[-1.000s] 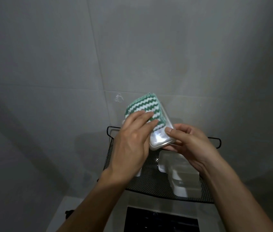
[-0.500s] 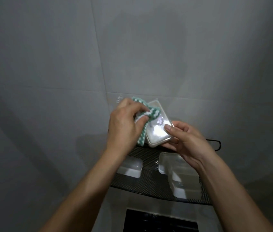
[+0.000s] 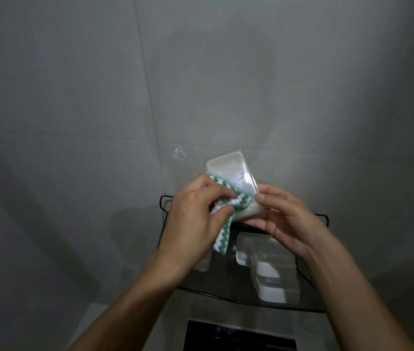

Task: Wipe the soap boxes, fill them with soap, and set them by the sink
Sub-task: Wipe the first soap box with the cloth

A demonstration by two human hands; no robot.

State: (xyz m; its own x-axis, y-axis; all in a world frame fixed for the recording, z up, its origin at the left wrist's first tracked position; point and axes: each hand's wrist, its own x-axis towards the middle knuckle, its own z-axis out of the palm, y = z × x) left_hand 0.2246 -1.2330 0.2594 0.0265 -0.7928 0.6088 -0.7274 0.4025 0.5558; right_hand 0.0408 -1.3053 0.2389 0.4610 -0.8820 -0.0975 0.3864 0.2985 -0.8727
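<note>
My right hand (image 3: pixel 287 219) holds a clear plastic soap box (image 3: pixel 228 171) by its near end, tilted up in front of the wall. My left hand (image 3: pixel 195 219) grips a bunched green-and-white zigzag cloth (image 3: pixel 223 219) and presses it onto the near part of the box's inside; a strip of cloth hangs down below my fingers. More clear soap boxes (image 3: pixel 269 262) lie on the black mesh shelf (image 3: pixel 228 279) under my hands, one (image 3: pixel 202 264) partly hidden by my left wrist.
Grey tiled wall (image 3: pixel 200 84) stands close behind the shelf. A clear stick-on hook (image 3: pixel 179 153) sits on the wall left of the held box. Below the shelf is a pale ledge with a dark opening (image 3: pixel 238 336).
The cloth went from lying flat over the box to bunched in my left hand, which slid from the box's far end toward its near end. The box's far part is now uncovered.
</note>
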